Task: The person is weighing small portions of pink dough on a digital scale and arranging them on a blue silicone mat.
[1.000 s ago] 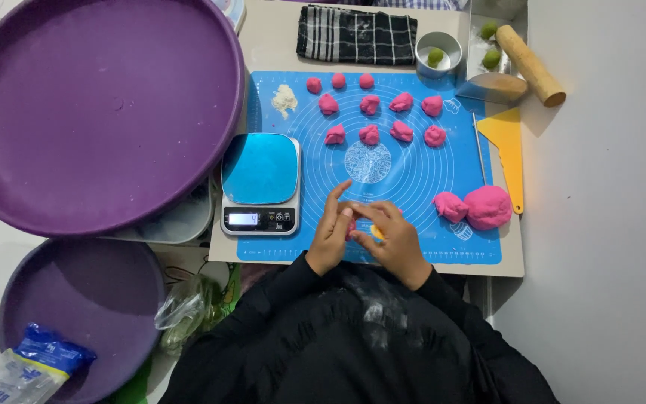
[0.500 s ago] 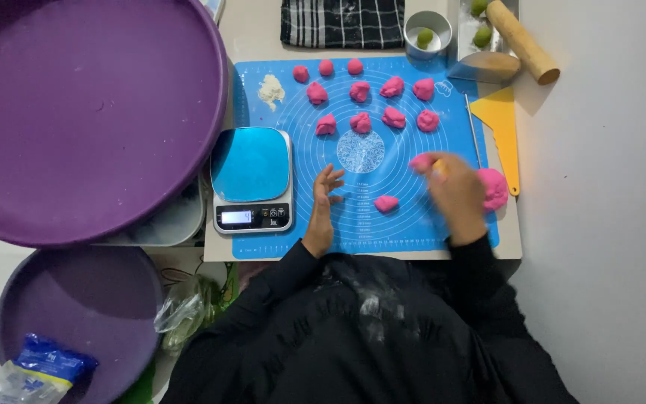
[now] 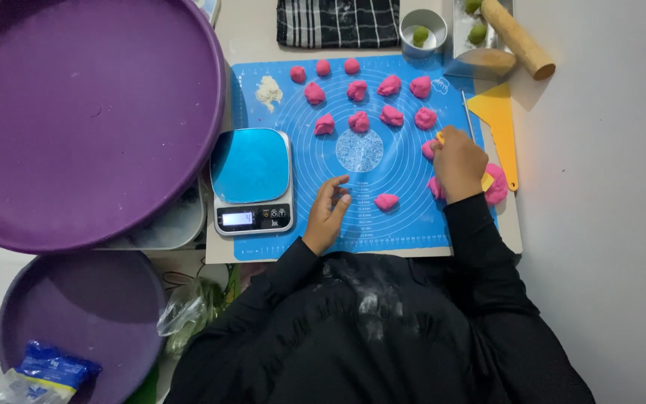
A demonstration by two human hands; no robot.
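- Our right hand [image 3: 459,163] rests on the big dough lump [image 3: 496,185], fingers curled over a small yellow bit at the lump's far edge; we cannot tell whether they pinch it or only press.
- Our left hand [image 3: 327,213] lies loose on the blue mat [image 3: 304,161], fingers half spread, holding nothing.
- One loose dough ball [image 3: 386,201] sits between our hands, nearer the left fingertips.
- The dough looks soft, light and a little tacky: it should dent under pressure, so we would cup it from the sides rather than squeeze.
- Beyond the right hand we count eleven clear pink balls in rows, one more part hidden at its fingertips.
- Past the left hand: one scale [image 3: 252,179].
- Just outside the right hand: one yellow scraper [image 3: 501,120]; farther off, one rolling pin [image 3: 517,37].
- Two purple trays [image 3: 76,112] lie well left.
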